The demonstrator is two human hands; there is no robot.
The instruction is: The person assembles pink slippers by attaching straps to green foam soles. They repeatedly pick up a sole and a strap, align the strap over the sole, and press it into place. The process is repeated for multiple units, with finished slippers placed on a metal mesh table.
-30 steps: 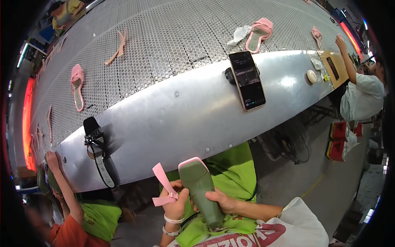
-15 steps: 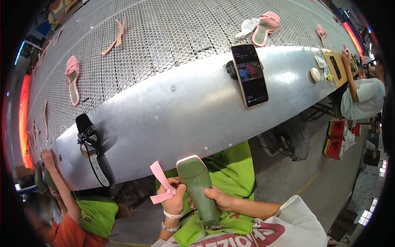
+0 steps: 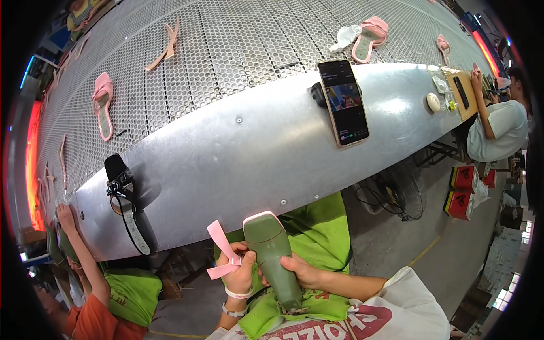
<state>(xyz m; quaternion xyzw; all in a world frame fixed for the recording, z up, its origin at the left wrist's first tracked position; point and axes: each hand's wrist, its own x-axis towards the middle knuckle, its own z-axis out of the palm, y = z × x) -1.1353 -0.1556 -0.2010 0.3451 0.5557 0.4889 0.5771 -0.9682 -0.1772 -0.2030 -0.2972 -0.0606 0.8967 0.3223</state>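
**Olive shoe sole held over a green lap at the conveyor line**

While a perforated grey metal conveyor belt [image 3: 238,51] carries pink sandals past, a worker holds an olive-green shoe sole with a pink edge [image 3: 273,255] above a lap covered in bright green cloth [image 3: 317,226], just below the curved steel bench [image 3: 238,164]. The right hand [image 3: 300,271] is clenched around the sole's narrow middle, while the left hand [image 3: 241,272] has its grip closed on a pink ribbon-like strap [image 3: 222,249] and presses against the sole's left edge. The heel end of the sole sinks out of sight into folds of cloth, and the fingers of both hands are partly hidden behind it.

On the bench a black smartphone [image 3: 343,102] leans with its screen lit; what props it up is hard to make out. A black strappy sandal [image 3: 126,198] lies nearer the left end. At lower left a co-worker's hand [image 3: 63,215] rests on the bench edge, the body cut off by the frame. At far right a person in a pale shirt [image 3: 498,127] is only partly visible.
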